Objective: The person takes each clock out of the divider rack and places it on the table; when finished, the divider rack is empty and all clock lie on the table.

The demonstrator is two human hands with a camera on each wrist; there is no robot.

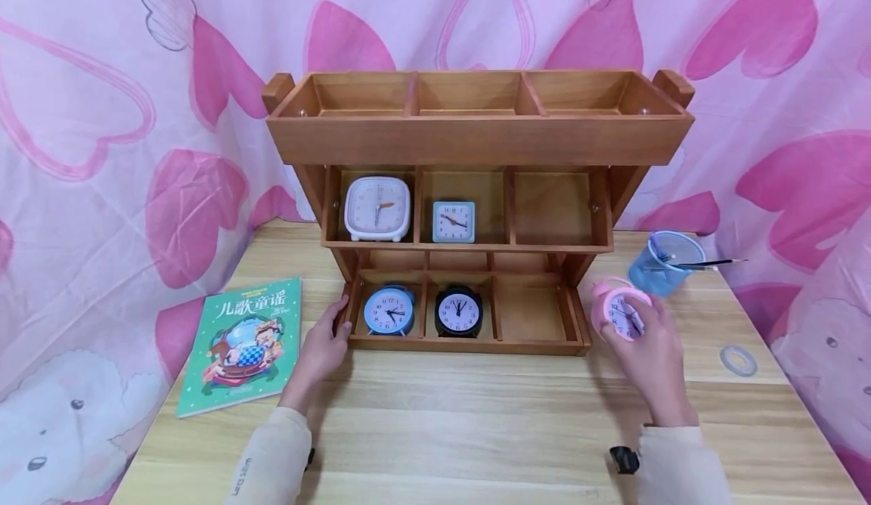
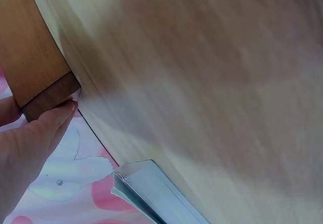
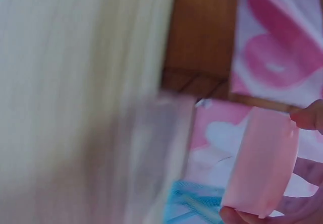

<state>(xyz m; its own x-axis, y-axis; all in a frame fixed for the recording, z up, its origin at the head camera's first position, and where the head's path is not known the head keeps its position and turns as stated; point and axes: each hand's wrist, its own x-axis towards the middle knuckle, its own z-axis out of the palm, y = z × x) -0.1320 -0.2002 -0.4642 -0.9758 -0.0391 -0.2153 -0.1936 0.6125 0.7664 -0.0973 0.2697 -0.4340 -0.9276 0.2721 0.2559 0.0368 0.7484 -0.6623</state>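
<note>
A pink alarm clock (image 1: 621,313) is held in my right hand (image 1: 649,350), to the right of the wooden shelf (image 1: 476,142). The right wrist view shows the clock's pink side (image 3: 263,161) between thumb and fingers. My left hand (image 1: 325,350) grips the left end of the shelf's bottom tier, thumb and finger on either side of the wood (image 2: 53,95). In that tier sit a blue alarm clock (image 1: 389,311) and a black one (image 1: 459,313). The middle tier holds a white clock (image 1: 377,209) and a small square mint-edged clock (image 1: 453,222).
A green children's book (image 1: 248,342) lies left of the shelf. On the right stands a blue mesh pen cup (image 1: 663,263) with pencils, close behind the pink clock. A roll of clear tape (image 1: 738,360) lies near the table's right edge. A pink heart-patterned curtain (image 1: 422,13) hangs behind.
</note>
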